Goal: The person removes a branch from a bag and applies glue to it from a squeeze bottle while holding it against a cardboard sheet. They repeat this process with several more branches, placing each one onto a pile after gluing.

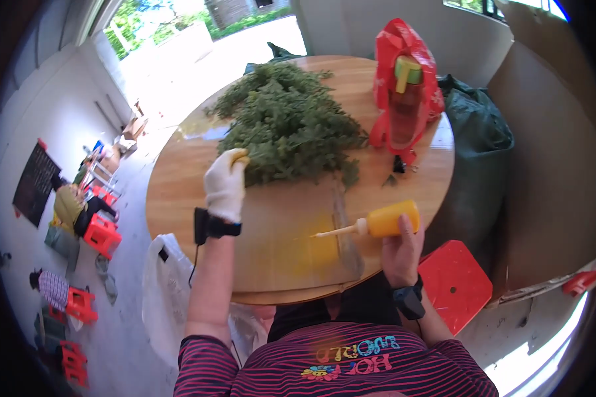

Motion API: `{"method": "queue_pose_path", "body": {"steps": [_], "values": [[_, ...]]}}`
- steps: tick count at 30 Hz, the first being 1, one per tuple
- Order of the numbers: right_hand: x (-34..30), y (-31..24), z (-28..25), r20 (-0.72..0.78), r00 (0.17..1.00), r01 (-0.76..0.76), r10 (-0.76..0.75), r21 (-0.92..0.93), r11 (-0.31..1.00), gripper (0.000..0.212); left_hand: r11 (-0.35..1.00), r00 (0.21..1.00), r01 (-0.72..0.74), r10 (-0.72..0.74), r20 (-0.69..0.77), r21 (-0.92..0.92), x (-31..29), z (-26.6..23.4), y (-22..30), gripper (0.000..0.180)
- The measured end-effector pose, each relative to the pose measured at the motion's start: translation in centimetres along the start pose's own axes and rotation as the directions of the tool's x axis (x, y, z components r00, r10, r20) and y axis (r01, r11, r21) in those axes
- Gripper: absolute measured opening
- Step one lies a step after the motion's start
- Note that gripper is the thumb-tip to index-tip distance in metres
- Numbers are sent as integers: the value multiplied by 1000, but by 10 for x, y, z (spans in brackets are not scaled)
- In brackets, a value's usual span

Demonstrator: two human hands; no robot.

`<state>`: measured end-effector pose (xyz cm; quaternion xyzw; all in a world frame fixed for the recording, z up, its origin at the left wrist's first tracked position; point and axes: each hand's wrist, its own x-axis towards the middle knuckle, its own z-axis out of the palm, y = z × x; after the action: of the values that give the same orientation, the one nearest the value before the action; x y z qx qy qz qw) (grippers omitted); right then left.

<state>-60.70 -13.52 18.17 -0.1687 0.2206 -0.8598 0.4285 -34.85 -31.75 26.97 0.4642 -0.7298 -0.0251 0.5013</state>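
My left hand (226, 184) wears a white glove with yellowish fingertips. Its fingers are curled together at the near left edge of a heap of leafy green sprigs (288, 122); what they pinch, if anything, is too small to make out. In my bare right hand (402, 255) lies a yellow squeeze bottle (392, 220), tilted on its side. Its long pale nozzle points left over a flat sheet or board (265, 241) with yellow smears, which lies in front of me on the round wooden table (172, 175).
A red plastic bag (385, 66) around a clear container with a yellow-green top (407, 74) stands at the far right. Beside the table are a green sack (477, 152), a red stool (455, 284) and a white plastic bag (162, 291). Two people sit on the far left.
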Motion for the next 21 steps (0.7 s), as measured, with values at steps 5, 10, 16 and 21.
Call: {"method": "queue_pose_path", "body": {"steps": [5, 10, 16, 21], "values": [[-4, 4, 1, 0, 1000, -3, 3, 13, 1000, 22, 962, 992, 82, -104, -69, -259, 1, -44, -9, 20], [-7, 7, 1, -40, 998, -42, 46, 89, 995, 31, 936, 975, -219, 201, 93, 276, -6, -82, 39, 18], [-1, 12, -10, -35, 998, -52, 56, 118, 992, 23, 773, 806, -378, 4, 592, 509, -50, -63, 87, 30], [7, -3, -14, -11, 1000, -12, 13, 125, 992, 28, 971, 785, -236, 169, 596, 36, -62, -40, 81, 38]]}}
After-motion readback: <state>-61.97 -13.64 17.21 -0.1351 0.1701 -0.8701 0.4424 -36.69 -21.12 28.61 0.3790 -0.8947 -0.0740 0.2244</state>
